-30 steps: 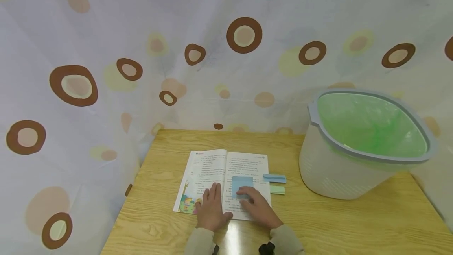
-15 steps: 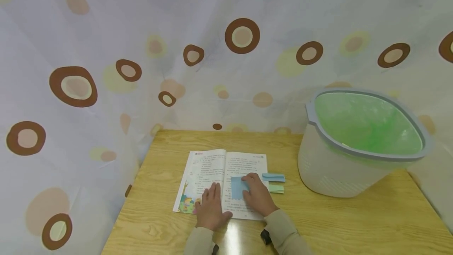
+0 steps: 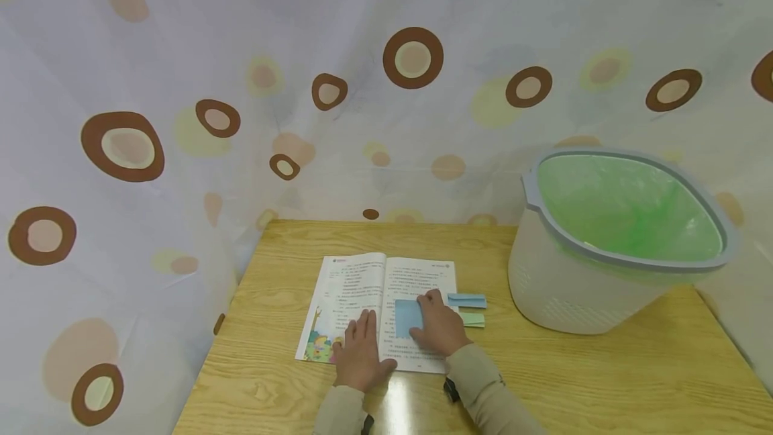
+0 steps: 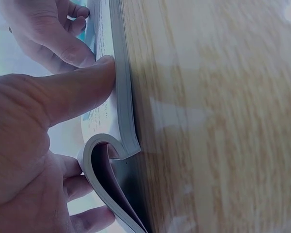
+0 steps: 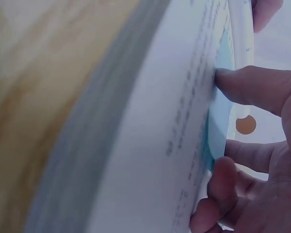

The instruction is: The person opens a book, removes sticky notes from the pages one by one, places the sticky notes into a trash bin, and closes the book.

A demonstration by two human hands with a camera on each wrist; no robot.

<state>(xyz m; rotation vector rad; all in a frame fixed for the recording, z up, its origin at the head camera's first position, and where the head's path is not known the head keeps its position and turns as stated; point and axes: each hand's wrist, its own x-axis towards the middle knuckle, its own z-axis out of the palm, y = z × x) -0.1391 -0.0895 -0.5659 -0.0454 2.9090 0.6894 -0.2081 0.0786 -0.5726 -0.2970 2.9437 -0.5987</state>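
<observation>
An open book [image 3: 352, 287] lies on the table, its pages printed with text and a colourful picture at the lower left. My left hand [image 3: 360, 358] rests flat over its lower middle, fingers spread; the left wrist view has the left thumb [image 4: 82, 90] on the page near the bottom edge. A square blue sticky note [image 3: 406, 317] lies on the right page. My right hand [image 3: 442, 327] covers the note's right side. In the right wrist view, the right thumb [image 5: 250, 86] touches the sticky note [image 5: 220, 114] while curled fingers hold its raised edge.
A folded blue paper strip [image 3: 468, 301] and a light green one [image 3: 474, 319] stick out past the book's right edge. To the right stands a large white and green basket [image 3: 580, 287] with a grey rim. A patterned curtain [image 3: 338, 173] hangs behind the wooden table [image 3: 290, 240].
My right hand has moved from the note's lower part to its right edge, its fingers curling in there. The left hand stays in place on the book.
</observation>
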